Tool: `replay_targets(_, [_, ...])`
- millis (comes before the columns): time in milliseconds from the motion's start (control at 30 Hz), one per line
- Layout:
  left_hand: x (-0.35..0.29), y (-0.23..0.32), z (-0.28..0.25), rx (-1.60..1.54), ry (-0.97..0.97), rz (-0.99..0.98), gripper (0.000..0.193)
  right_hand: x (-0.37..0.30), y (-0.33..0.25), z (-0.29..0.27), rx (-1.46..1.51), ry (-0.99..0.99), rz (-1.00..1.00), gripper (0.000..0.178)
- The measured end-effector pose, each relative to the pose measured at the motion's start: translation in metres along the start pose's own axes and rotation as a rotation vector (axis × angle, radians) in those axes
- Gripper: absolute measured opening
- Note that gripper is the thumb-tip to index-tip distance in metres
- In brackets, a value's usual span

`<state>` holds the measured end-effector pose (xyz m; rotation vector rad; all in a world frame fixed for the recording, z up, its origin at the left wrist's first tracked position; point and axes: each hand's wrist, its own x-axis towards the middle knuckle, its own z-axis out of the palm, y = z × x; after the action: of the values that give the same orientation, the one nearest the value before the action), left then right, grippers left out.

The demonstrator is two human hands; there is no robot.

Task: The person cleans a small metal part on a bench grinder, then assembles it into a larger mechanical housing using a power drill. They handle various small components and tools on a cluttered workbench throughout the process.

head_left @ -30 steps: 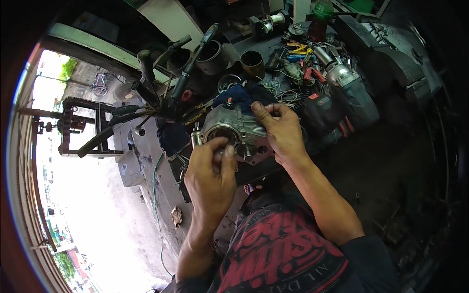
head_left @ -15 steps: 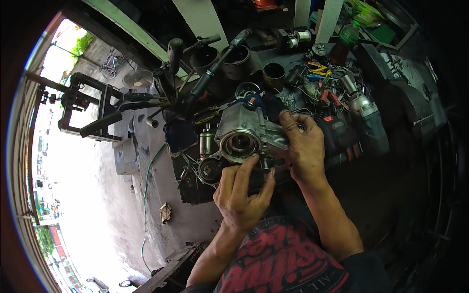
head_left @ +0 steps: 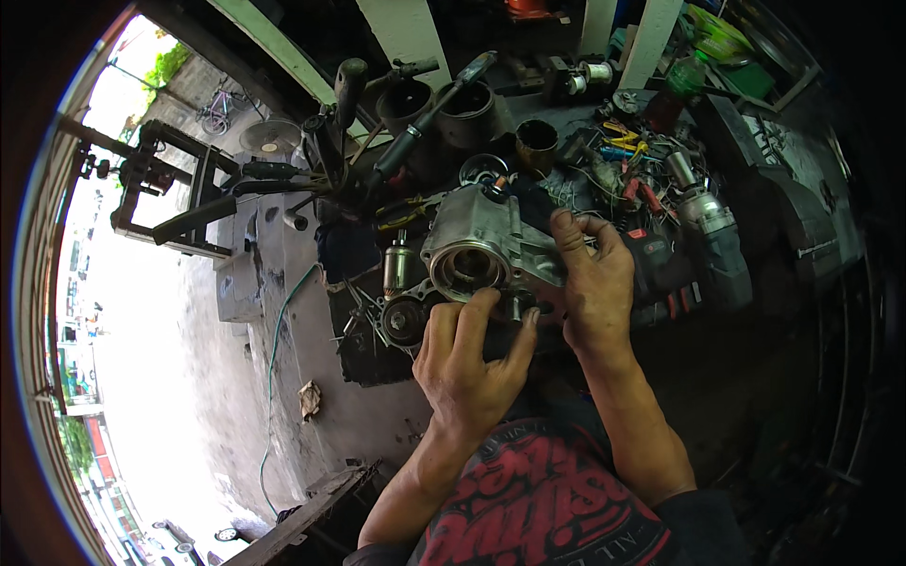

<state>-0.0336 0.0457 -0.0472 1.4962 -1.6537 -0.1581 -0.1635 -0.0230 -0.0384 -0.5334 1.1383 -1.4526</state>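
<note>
A grey cast-metal housing (head_left: 477, 222) with a round open bore stands in front of me, the bore turned toward me. My right hand (head_left: 599, 283) grips the flange at the housing's right side, thumb on top. Below the bore, my left hand (head_left: 462, 368) has its index finger at the rim and its thumb apart from it. Between these two fingertips sits a small metal cylinder (head_left: 518, 307); whether it is fixed to the housing I cannot tell. Left of the housing, a motor armature (head_left: 398, 267) stands upright behind a round dark motor part (head_left: 404, 322).
Bolts (head_left: 353, 316) lie at the bench's left edge. A power tool (head_left: 706, 222), tangled wires and pliers (head_left: 623, 141) crowd the right side. Behind the housing stand dark metal cylinders (head_left: 467, 104) and a rusty ring (head_left: 536, 141). A green hose (head_left: 273, 368) runs across the floor.
My left fingertips have shifted slightly up along the lower rim of the bore. The housing has barely moved, and my right hand keeps its hold. The whole view has shifted a little.
</note>
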Motion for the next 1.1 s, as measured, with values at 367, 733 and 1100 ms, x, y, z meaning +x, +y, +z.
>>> replay_targets(367, [0.076,-0.039,-0.065,-0.299,-0.164,-0.511,0.059,0.009,-0.012,-0.006,-0.061,-0.065,-0.165,0.044])
replay_targets(733, [0.116,-0.086,-0.034,-0.804,-0.634,-0.692,0.140,0.011,-0.030,0.014,-0.321,-0.360,-0.248,0.047])
replay_targets(1100, [0.110,-0.111,-0.071,-0.822,-0.528,-0.545,0.136,0.049,-0.024,0.012,-0.536,-1.047,0.331,0.080])
